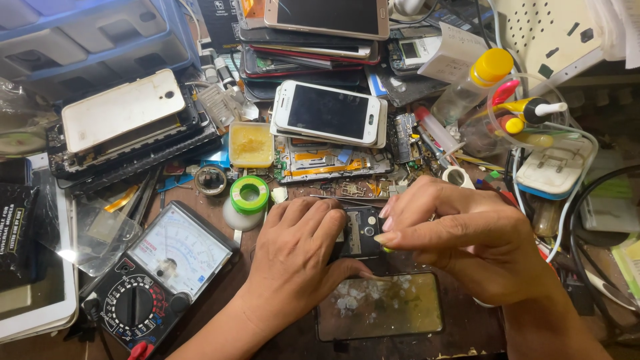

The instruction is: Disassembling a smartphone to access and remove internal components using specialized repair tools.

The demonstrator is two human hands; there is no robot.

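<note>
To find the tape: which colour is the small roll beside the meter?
Green, with a white core, head view.

Black analog multimeter (157, 277) with a white dial face and a red tip at its lower edge; solder spool (249, 195) wound green on a white core. White smartphone (328, 113) with a black screen; clear bottle (470, 83) capped yellow. Small tub (251, 144) holds yellow paste; the circuit board (333, 163) carries orange flex strips.
</note>
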